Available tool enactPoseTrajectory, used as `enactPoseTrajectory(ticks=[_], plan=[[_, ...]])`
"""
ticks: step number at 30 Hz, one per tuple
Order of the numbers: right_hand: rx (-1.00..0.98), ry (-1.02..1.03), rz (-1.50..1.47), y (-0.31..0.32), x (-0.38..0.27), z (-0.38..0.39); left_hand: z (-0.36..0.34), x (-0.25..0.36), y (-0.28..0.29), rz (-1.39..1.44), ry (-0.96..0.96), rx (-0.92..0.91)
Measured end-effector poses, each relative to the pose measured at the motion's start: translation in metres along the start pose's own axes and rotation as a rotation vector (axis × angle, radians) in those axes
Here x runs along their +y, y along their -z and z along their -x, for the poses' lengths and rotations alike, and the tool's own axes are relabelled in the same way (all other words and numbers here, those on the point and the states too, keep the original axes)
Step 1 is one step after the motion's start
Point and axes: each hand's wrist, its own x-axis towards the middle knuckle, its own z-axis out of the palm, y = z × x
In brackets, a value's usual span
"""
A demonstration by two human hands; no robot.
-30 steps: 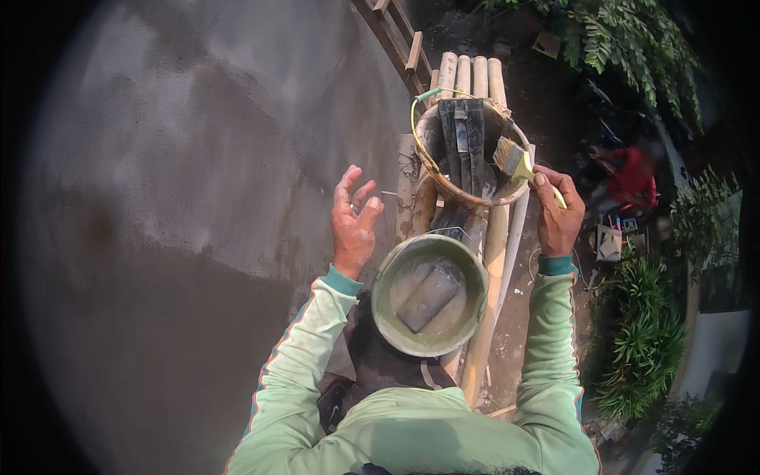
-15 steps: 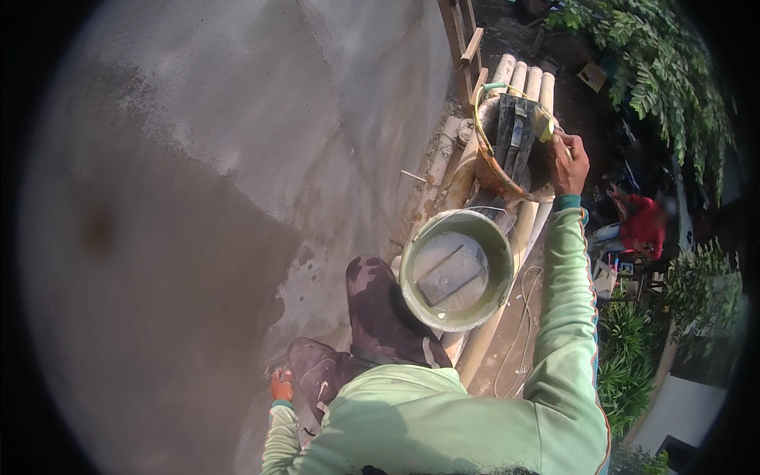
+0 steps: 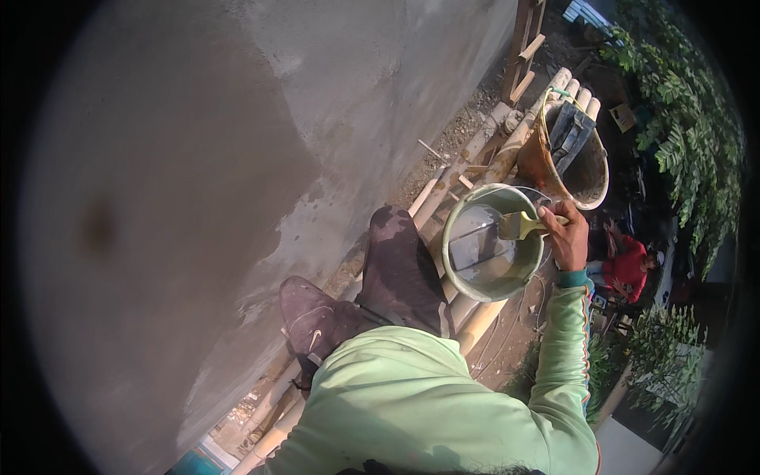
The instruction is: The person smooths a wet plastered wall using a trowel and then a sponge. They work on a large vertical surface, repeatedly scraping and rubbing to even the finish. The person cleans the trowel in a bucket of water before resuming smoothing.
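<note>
My right hand (image 3: pixel 568 237) is closed around the handle of a yellowish flat paintbrush (image 3: pixel 518 226). The bristles point into a grey-green bucket (image 3: pixel 529 273), above or at its pale, watery contents. Inside that bucket lies a flat grey rectangular piece (image 3: pixel 477 242), partly in the liquid. Just beyond it a larger tub with orange-brown stains (image 3: pixel 545 168) leans at a tilt, with dark flat tools (image 3: pixel 571 136) across its mouth. My left hand is out of view. On the left rises a grey plastered wall (image 3: pixel 222 206), darker and damp-looking over much of its face.
Bamboo poles (image 3: pixel 484 323) run under the bucket and my legs, with gaps and ground below. A wooden frame (image 3: pixel 522 55) stands at the far end. Leafy branches (image 3: pixel 673 119) hang at the right. Down below, a person in red (image 3: pixel 628 273) is seen.
My right hand has brought the brush back from the far tub to the near bucket. My left hand, earlier low beside my knee, has left the view. The whole view has shifted and turned.
</note>
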Motion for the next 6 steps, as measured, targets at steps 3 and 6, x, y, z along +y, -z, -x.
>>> enactPoseTrajectory(ticks=[3, 6], plan=[[-0.109, 0.143, 0.166, -0.048, 0.035, -0.009, 0.007, -0.013, -0.014, 0.020, 0.051, 0.157], [-0.360, 0.350, 0.363, -0.097, 0.040, 0.009, 0.005, -0.018, -0.033, -0.010, 0.069, 0.326]])
